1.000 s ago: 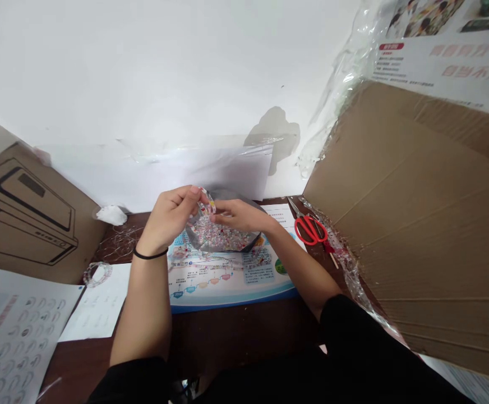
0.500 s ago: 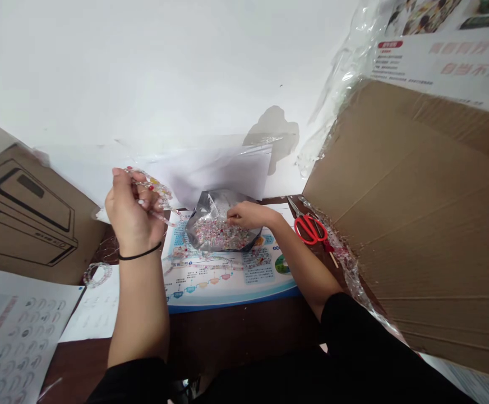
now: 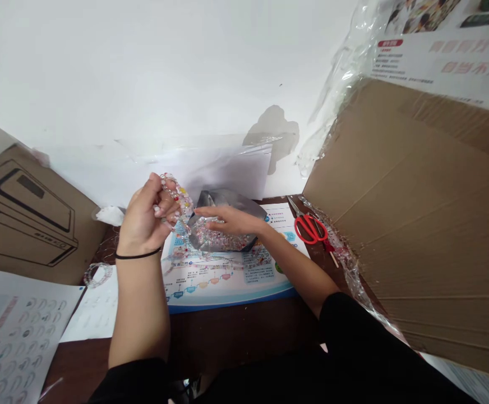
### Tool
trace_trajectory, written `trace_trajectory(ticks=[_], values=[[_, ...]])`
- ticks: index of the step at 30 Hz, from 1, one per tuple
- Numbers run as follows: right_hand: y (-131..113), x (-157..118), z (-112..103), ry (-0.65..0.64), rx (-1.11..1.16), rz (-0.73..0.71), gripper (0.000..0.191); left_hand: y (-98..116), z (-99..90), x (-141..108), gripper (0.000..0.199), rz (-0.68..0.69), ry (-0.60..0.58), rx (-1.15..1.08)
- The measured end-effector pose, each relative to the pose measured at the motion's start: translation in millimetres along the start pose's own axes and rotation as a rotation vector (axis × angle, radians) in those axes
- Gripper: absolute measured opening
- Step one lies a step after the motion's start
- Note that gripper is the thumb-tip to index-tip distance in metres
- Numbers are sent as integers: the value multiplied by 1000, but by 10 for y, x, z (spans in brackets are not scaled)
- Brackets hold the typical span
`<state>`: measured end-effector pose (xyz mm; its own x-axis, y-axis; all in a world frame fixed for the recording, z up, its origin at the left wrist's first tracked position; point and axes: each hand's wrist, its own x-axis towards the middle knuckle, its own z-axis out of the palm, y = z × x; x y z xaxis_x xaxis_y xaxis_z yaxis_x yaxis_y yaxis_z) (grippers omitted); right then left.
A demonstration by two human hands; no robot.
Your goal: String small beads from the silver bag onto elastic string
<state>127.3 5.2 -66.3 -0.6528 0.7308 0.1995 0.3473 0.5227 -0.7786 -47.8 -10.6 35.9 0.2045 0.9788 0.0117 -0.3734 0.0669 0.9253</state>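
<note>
Strands of small pink, clear, red and yellow beads hang from my left hand, whose fingers are curled round them. My right hand is over a grey plastic bag of loose beads, fingers extended and apart, with nothing seen in them. Its fingertips point left, close to the hanging strands. The bag lies open on a printed sheet, and more strung beads lie in front of it.
Red-handled scissors lie right of the sheet. Cardboard boxes stand on both sides. A bead ring rests on white paper at the left. Crumpled clear plastic lines the right box's edge. A white wall rises behind.
My left hand has moved right with the bead strands, towards the bag. My right hand has shifted left and its fingers have opened out above the beads.
</note>
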Motion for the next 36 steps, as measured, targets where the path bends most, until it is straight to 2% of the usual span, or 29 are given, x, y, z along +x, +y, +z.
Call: trace_trajectory(ticks=[3,8,15,18,23,25,32,36], values=[[14,20,30,-71,87,-12,37,23,-36,-24,42,52,-58,-14],[-2,24,34,-266,135,27,26,32,-101,-44,30,219,-100,-38],[10,-25,-61,-260,-122,189,17,56,-123,-52,28,309,-170,-156],[-86,-79,-143,-156,-137,168,18,10,-137,-15,30,276,-184,-165],[-355,-139,-225,248,-83,55,21,-151,-161,115,24,75,-134,-3],[-426,-152,-233,361,-107,0,23,-213,-151,157,23,25,-129,84],[-490,-192,-230,453,-109,-65,25,-320,-53,176,23,-13,-149,303],[-470,-199,-248,450,-123,-3,20,-328,-36,162,24,5,-153,365]])
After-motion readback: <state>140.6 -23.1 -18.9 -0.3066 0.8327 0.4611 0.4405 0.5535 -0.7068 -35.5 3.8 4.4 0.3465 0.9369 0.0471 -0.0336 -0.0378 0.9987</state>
